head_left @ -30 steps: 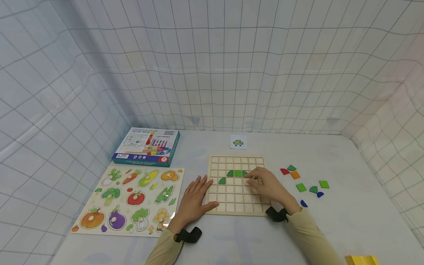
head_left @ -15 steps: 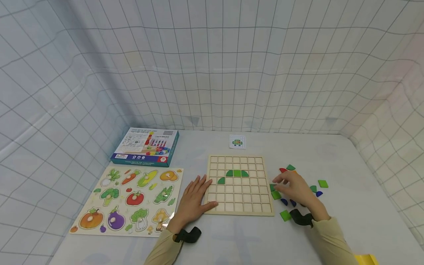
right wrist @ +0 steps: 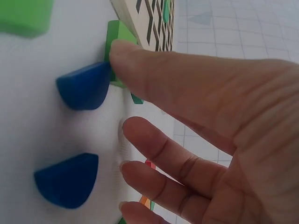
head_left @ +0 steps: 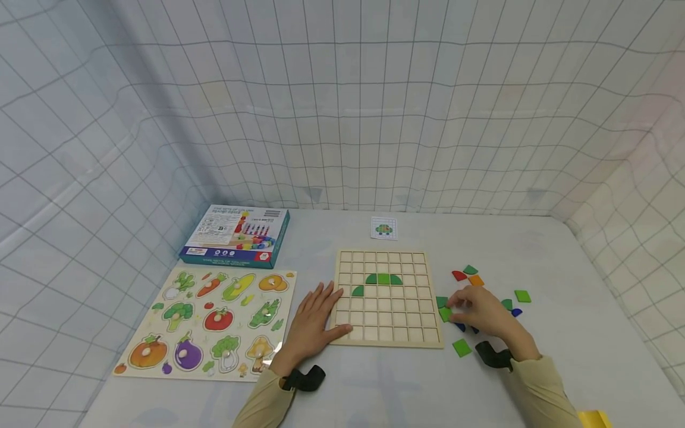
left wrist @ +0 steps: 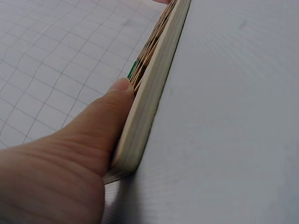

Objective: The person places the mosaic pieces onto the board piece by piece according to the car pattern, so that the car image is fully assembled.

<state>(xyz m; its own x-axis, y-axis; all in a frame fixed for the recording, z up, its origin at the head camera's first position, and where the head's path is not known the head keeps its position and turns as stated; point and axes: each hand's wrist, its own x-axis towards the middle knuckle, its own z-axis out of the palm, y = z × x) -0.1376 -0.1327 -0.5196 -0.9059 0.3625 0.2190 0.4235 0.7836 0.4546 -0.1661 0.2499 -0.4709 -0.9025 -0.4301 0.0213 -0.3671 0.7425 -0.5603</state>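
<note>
Only the right wrist view shows the right hand's (right wrist: 201,130) open grip, thumb touching a green tile (right wrist: 117,38).

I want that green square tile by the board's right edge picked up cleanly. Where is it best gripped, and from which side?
Pinch the green square tile by its two free side edges, from above. It lies flat and thin, close to the wooden board, and the right hand thumb already touches it.

Grid board (head_left: 387,297) sits mid-table — vegetable puzzle (head_left: 209,321) to its left, loose tiles (head_left: 521,295) right, box (head_left: 235,235) behind.
</note>
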